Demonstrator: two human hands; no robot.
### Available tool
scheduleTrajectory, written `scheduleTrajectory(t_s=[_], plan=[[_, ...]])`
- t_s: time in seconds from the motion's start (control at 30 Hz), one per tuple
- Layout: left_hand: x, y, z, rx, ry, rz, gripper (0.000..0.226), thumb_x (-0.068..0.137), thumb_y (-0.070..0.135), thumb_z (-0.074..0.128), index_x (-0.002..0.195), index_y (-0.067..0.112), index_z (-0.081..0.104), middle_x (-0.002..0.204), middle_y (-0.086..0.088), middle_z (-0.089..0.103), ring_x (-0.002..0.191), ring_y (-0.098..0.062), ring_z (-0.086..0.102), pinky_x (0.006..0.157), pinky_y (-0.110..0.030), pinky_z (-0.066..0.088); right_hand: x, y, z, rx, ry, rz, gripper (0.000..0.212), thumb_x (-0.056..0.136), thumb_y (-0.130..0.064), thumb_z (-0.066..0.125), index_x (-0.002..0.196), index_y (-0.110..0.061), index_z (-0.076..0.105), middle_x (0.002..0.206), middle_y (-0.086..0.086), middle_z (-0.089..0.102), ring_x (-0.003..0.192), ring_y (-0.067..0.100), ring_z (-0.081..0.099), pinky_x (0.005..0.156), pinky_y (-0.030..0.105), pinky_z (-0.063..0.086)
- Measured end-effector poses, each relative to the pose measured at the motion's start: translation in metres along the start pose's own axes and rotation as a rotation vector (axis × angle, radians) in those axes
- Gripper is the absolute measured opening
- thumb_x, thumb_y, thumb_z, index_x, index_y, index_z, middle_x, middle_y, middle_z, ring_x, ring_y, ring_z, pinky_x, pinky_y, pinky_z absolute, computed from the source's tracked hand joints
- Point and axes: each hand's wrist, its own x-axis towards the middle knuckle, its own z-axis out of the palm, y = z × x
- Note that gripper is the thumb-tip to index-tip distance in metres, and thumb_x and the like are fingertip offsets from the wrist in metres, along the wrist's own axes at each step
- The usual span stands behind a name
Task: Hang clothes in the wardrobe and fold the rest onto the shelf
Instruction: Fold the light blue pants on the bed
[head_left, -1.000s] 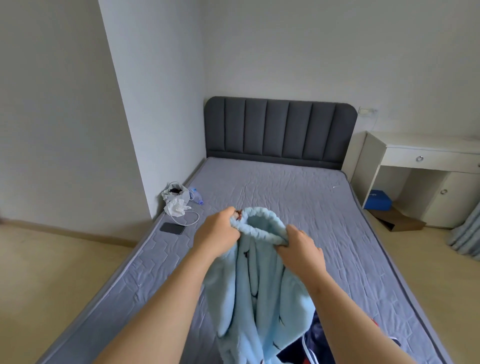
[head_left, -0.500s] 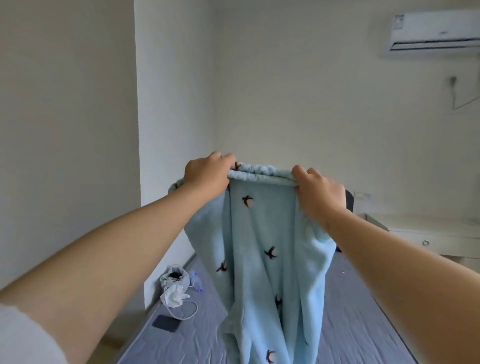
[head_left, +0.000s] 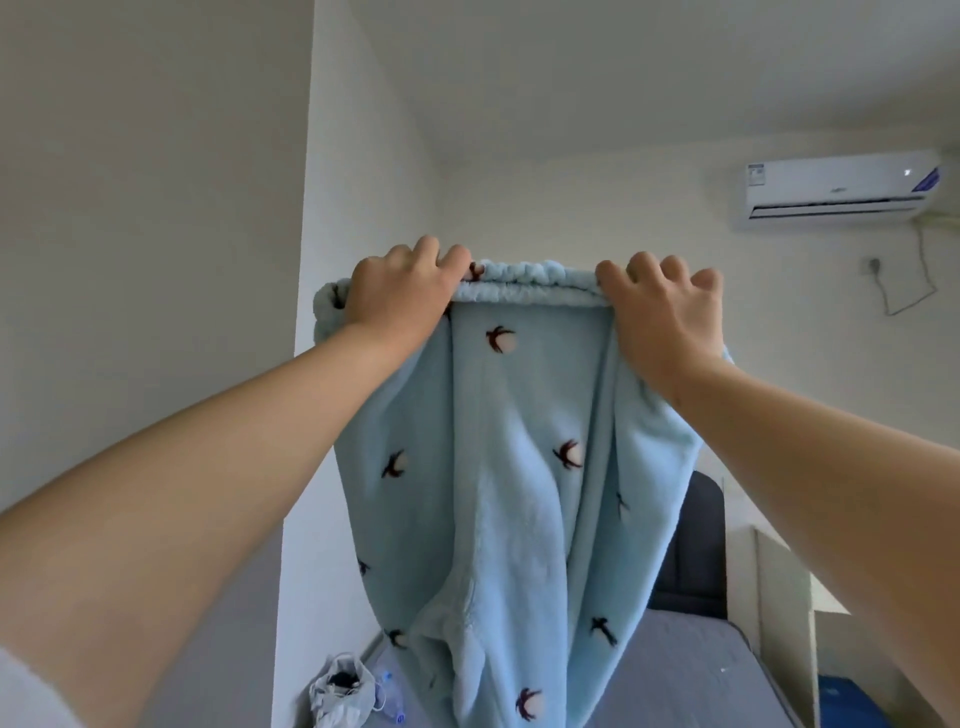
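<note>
A light blue fleece garment with small dark bird motifs hangs full length in front of me, its gathered elastic waistband at the top. My left hand grips the waistband's left end, fingers curled over the edge. My right hand grips the right end the same way. Both arms are stretched forward and up, and the waistband is pulled taut between them. The garment's lower end runs out of view at the bottom.
The grey mattress lies below, with a dark padded headboard behind the garment. A white plastic bag sits at the mattress's left edge by a wall corner. A white desk stands at right, an air conditioner high on the wall.
Both hands have lifted the garment from low over the bed to high in front of me and spread the waistband wide. My view has tilted upward.
</note>
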Motion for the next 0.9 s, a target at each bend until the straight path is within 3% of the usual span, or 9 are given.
scheduleTrajectory(t_s=[0.1,0.2,0.33,0.43,0.57,0.67,0.73,0.8,0.9], plan=[[0.009,-0.002,-0.001,-0.280,-0.092,0.039,0.025,0.075,0.008,0.063,0.099,0.013,0.059,0.081,-0.008,0.060,0.064,-0.028,0.062,0.048,-0.028,0.031,0.008,-0.004,-0.003,0.084,-0.028,0.066,0.043,0.083,0.000,0.046,0.121,-0.020,0.045,0.113,0.012,0.049,0.103,0.033,0.048,0.075,0.037,0.031],[0.011,-0.005,0.004,-0.456,-0.301,0.110,0.026,0.093,0.037,0.048,0.110,0.017,0.049,0.101,-0.009,0.062,0.087,-0.032,0.060,0.060,-0.031,0.030,0.000,-0.001,0.001,0.193,-0.132,0.033,0.033,0.091,-0.010,0.042,0.122,-0.021,0.041,0.106,0.014,0.048,0.086,0.034,0.054,0.062,0.033,0.032],[0.005,-0.026,0.006,-0.385,-0.374,0.223,0.038,0.088,0.059,0.044,0.094,0.023,0.049,0.095,-0.007,0.064,0.074,-0.025,0.050,0.060,-0.028,0.030,-0.007,0.010,0.002,0.166,-0.147,-0.078,0.025,0.097,-0.035,0.041,0.118,-0.021,0.043,0.100,0.011,0.054,0.086,0.035,0.059,0.058,0.033,0.033],[0.012,-0.032,0.005,-0.293,-0.318,0.211,0.036,0.087,0.061,0.044,0.086,0.025,0.044,0.093,-0.006,0.064,0.073,-0.025,0.050,0.060,-0.029,0.031,-0.004,0.007,0.000,0.040,-0.056,-0.064,0.025,0.096,-0.027,0.047,0.120,-0.021,0.044,0.103,0.009,0.056,0.094,0.032,0.057,0.062,0.032,0.030],[0.015,-0.023,0.003,-0.338,-0.265,0.228,0.035,0.091,0.053,0.045,0.103,0.020,0.047,0.093,-0.006,0.064,0.070,-0.024,0.047,0.060,-0.029,0.034,-0.003,-0.008,-0.001,-0.054,-0.118,0.039,0.035,0.088,-0.011,0.049,0.120,-0.024,0.043,0.110,0.006,0.051,0.105,0.030,0.047,0.078,0.036,0.027],[0.003,-0.027,0.006,-0.461,-0.331,0.293,0.036,0.094,0.050,0.039,0.119,0.026,0.045,0.096,0.000,0.063,0.074,-0.021,0.051,0.061,-0.028,0.033,-0.011,-0.011,0.002,0.101,-0.118,0.060,0.037,0.090,-0.011,0.042,0.124,-0.025,0.041,0.114,0.010,0.045,0.105,0.033,0.046,0.072,0.036,0.028],[-0.007,-0.035,0.009,-0.586,-0.382,0.278,0.029,0.094,0.051,0.037,0.109,0.028,0.048,0.088,0.004,0.061,0.077,-0.021,0.054,0.061,-0.029,0.034,-0.017,-0.007,0.004,0.183,-0.083,0.007,0.040,0.092,-0.015,0.041,0.130,-0.027,0.038,0.111,0.012,0.045,0.098,0.035,0.052,0.063,0.035,0.032],[-0.017,-0.042,0.012,-0.735,-0.468,0.235,0.025,0.092,0.054,0.040,0.084,0.031,0.046,0.072,0.008,0.054,0.068,-0.017,0.049,0.055,-0.029,0.030,-0.022,0.000,0.007,0.278,-0.110,-0.071,0.036,0.096,-0.026,0.042,0.132,-0.028,0.039,0.108,0.012,0.051,0.089,0.037,0.057,0.062,0.034,0.036],[-0.043,-0.037,0.019,-0.940,-0.670,0.199,0.038,0.087,0.056,0.047,0.067,0.023,0.047,0.062,0.005,0.048,0.061,-0.012,0.044,0.055,-0.028,0.030,-0.033,0.003,0.013,0.449,-0.401,-0.161,0.035,0.090,-0.050,0.048,0.115,-0.026,0.052,0.096,0.007,0.061,0.081,0.029,0.055,0.065,0.032,0.038]])
